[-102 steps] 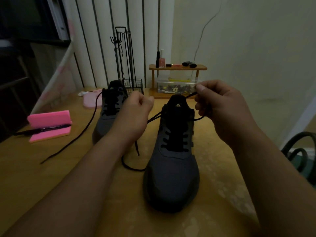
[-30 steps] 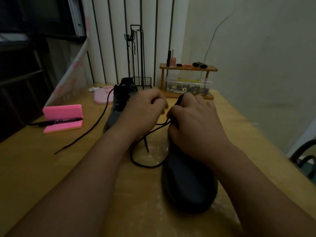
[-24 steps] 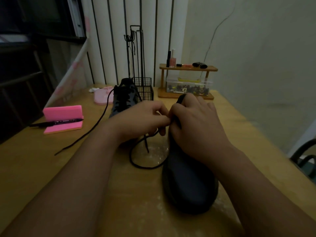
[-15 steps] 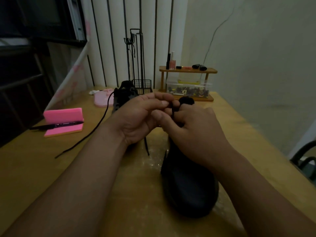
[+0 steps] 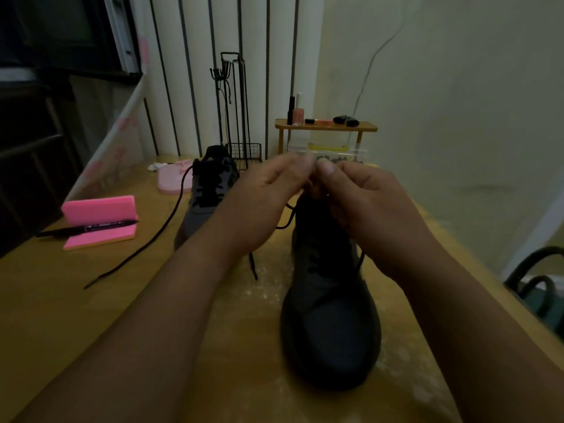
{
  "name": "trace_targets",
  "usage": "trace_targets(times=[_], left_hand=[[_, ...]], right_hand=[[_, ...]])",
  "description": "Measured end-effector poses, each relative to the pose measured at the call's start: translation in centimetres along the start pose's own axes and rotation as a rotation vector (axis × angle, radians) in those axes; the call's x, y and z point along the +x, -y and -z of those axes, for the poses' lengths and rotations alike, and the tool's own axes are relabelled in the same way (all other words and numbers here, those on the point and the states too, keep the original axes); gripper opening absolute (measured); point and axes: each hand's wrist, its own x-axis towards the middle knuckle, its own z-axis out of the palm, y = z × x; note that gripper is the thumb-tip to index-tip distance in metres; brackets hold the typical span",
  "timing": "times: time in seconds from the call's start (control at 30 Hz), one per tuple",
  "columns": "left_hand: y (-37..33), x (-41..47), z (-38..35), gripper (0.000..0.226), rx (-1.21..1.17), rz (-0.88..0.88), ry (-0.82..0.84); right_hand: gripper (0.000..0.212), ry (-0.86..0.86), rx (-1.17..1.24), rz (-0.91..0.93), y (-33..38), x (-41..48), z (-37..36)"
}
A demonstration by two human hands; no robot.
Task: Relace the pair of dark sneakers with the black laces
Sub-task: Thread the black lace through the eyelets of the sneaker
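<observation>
A dark sneaker [image 5: 331,325] stands toe toward me on the wooden table [image 5: 91,315]. My left hand [image 5: 262,203] and my right hand [image 5: 363,206] meet just above its tongue, fingertips pinched together on its black lace [image 5: 285,219], which loops down on both sides. The pinch itself is blurred. A second dark sneaker [image 5: 207,196] stands behind my left hand, partly hidden, and its loose black lace [image 5: 146,245] trails left across the table.
A pink foam block [image 5: 99,218] with a black marker [image 5: 88,228] lies at the left. A pink dish [image 5: 174,180], a black wire stand [image 5: 236,117] and a small wooden shelf [image 5: 325,128] with bottles stand at the back. A chair [image 5: 537,276] is at the right edge.
Both hands have risen from the sneaker's tongue and drawn the lace ends up with them. The lace loop that lay on the table left of the shoe is pulled up.
</observation>
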Motion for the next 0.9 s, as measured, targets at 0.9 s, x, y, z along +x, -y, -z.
trace_targets(times=[0.9], left_hand=[[1.6,0.4,-0.3,0.021,0.045,0.064,-0.294]], right_hand=[[0.021,-0.074,0.101,-0.138,-1.7,1.0,3.5]])
